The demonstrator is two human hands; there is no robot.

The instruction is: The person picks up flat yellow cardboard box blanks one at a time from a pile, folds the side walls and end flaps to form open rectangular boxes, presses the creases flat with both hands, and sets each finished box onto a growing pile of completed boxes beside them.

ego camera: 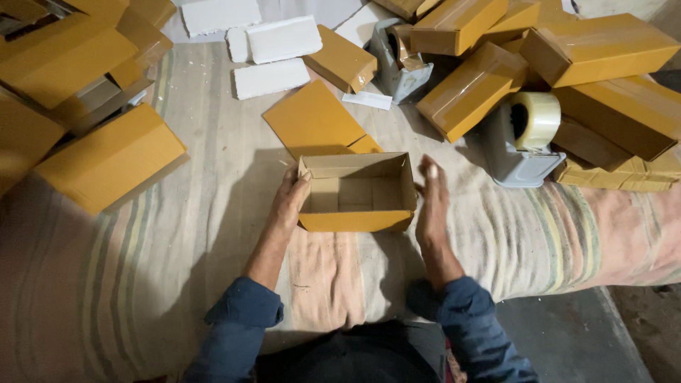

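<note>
Cardboard box (357, 193), yellow-brown and open at the top, sits on a striped cloth (142, 284) between both hands. Left hand (291, 202) grips its left wall, thumb over the rim. Right hand (431, 202) hovers flat and open just beside the right wall, not clearly touching. Beyond the right hand stands a grey tape dispenser (521, 138); sealed boxes (603, 50) lie piled farther out, and white foam slabs (273, 53) lie beyond the left hand.
</note>
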